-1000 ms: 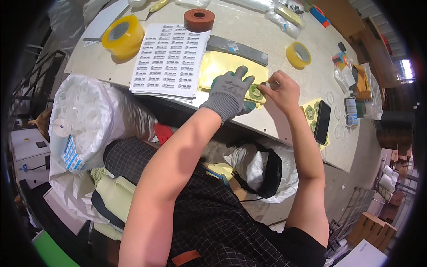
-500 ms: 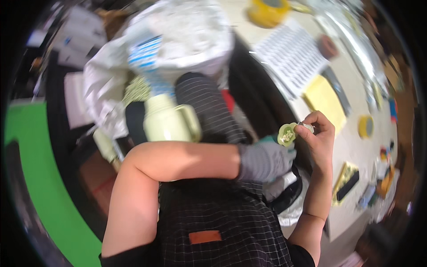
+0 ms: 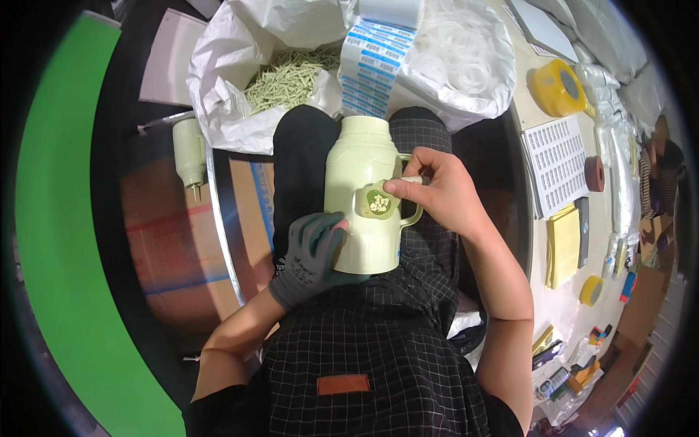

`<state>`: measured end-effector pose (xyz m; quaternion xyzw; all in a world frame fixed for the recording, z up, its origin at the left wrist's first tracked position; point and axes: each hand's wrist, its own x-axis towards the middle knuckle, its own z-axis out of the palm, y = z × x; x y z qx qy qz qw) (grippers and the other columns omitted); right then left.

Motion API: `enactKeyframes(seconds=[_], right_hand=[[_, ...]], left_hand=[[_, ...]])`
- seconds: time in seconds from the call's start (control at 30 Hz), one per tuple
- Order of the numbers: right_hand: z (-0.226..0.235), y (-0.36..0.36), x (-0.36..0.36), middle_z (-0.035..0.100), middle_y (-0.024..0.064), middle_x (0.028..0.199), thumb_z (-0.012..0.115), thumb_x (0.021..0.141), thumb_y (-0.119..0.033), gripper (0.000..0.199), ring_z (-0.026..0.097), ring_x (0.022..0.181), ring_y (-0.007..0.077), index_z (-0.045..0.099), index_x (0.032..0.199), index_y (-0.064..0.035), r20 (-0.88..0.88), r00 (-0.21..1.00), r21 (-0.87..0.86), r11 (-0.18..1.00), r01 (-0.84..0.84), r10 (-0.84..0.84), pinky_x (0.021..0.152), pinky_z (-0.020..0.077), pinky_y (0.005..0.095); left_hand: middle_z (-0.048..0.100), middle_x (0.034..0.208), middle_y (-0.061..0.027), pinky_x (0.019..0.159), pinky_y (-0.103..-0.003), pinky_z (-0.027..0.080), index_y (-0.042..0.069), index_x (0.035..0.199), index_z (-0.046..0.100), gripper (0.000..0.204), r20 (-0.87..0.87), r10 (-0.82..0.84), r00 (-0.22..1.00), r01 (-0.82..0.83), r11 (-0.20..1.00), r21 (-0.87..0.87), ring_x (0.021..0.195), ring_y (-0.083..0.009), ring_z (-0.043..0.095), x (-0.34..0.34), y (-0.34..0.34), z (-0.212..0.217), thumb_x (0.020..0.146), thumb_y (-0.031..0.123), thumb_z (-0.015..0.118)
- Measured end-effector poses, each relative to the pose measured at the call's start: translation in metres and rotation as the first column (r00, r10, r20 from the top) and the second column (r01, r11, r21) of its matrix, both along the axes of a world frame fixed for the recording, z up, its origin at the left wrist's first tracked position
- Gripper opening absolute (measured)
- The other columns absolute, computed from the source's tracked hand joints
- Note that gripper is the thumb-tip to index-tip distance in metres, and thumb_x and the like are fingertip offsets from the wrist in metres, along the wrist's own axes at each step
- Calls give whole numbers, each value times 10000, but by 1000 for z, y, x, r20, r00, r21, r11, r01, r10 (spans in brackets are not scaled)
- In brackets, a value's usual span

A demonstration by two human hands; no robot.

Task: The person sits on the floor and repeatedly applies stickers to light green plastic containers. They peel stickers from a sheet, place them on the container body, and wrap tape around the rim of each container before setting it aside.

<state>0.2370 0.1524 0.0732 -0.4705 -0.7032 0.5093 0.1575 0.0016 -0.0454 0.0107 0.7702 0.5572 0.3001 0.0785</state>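
Fingertips of the bare right hand [image 3: 444, 195] press a round green sticker [image 3: 378, 202] onto the side of a pale green flask [image 3: 364, 197], thumb and forefinger closed on its edge beside the handle. The gloved left hand [image 3: 309, 256] wraps the flask's near base, fingers curled around it. The flask lies on the person's lap, cap pointing far. Beyond it an open white bag [image 3: 233, 73] holds green sticks, with a strip of labels [image 3: 371, 65] hanging over it. On the right runs a table [image 3: 611, 240] with a yellow tape roll [image 3: 557, 87], a label sheet [image 3: 557, 164] and a yellow pad [image 3: 564, 244], well apart from the hands. A second flask [image 3: 191, 153] lies on the floor at left, by a green mat [image 3: 65, 240]. Half a second earlier both hands held the sticker up above the lap; now it sits on the flask, and the view has tilted down.
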Motion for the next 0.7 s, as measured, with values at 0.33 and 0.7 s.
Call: enactKeyframes(seconds=[0.33, 0.7], right_hand=[[-3, -4, -34, 664, -5, 732, 960, 870, -346, 412, 592, 689, 71, 661, 818, -68, 157, 987, -50, 999, -20, 28, 642, 482, 290], [-16, -5, -28, 678, 66, 859, 965, 767, -457, 489, 693, 745, 301, 704, 948, -85, 348, 882, 711, 702, -29, -317, 646, 567, 409]], left_hand=[[597, 1435, -165, 1028, -519, 531, 48, 1490, 598, 820, 175, 41, 984, -67, 988, 143, 1279, -376, 596, 2, 2, -36, 801, 368, 909], [577, 1602, -54, 1111, -497, 437, 144, 1474, 706, 660, -14, 10, 1000, -11, 1000, -23, 1284, -302, 540, -3, 2, -18, 885, 432, 778]])
